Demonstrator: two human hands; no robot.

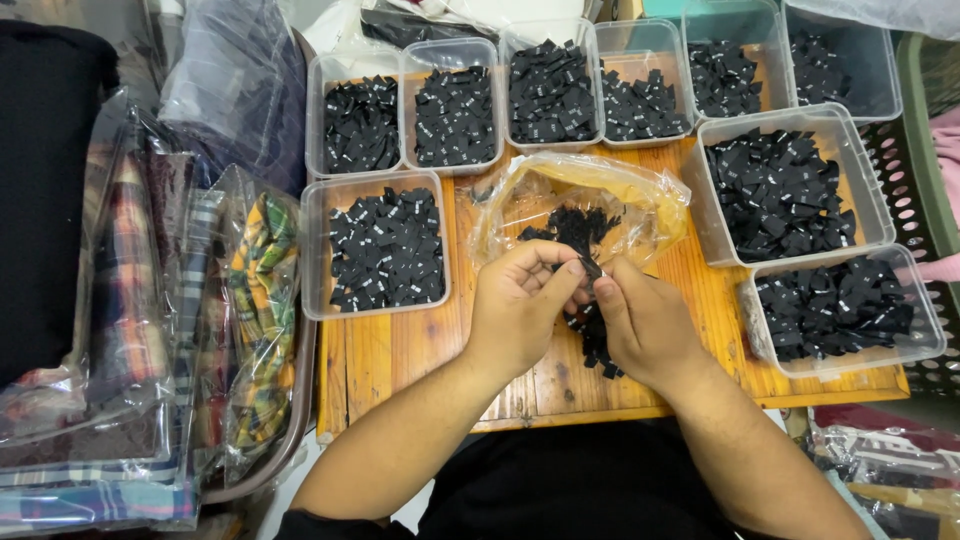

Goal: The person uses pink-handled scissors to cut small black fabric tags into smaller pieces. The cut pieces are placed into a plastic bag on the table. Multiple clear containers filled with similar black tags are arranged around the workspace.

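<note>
While both hands meet over the wooden board [400,350], left hand [520,305] & right hand [640,325] pinching one small black label [590,267] btwn fingertips above the loose pile [597,345] by the plastic bag [600,200], sorting looks mid-step; next prob needs matching it to the right tub [780,190].

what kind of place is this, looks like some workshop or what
Probably a small garment workshop or packing station. Clear tubs of small black fabric labels ring a wooden table, folded plaid cloth in plastic bags is stacked alongside, and both hands pinch a label.
</note>
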